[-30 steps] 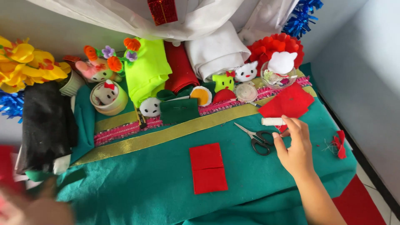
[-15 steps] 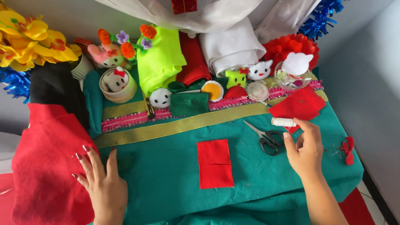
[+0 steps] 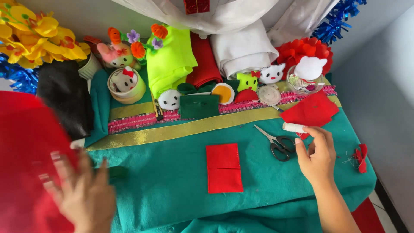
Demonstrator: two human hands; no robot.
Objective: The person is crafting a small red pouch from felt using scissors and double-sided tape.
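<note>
Teal cloth (image 3: 172, 172) covers table; right hand (image 3: 317, 155) fingers grip white spool (image 3: 294, 127); left hand (image 3: 84, 194) blurred, unclear.

Scissors (image 3: 278, 144) lie right of the folded felt piece (image 3: 224, 168), thread spool (image 3: 294, 127) just behind them.

Big red felt sheet (image 3: 26, 164) under my left hand (image 3: 82, 196): plain bright red, soft, lying mostly flat over the left end of the table, blurred, so can't tell folds or edges exactly. It covers the whole lower-left corner and runs out of view at left and bottom. My palm is down on its right edge, fingers spread, nails pale.

White thread spool (image 3: 294, 127) by my right hand (image 3: 318, 156): small cylinder, lying on its side on the teal cloth, long axis approx left-right, just below a loose red felt scrap. My fingertips touch its right end; can't tell if it's gripped.
</note>
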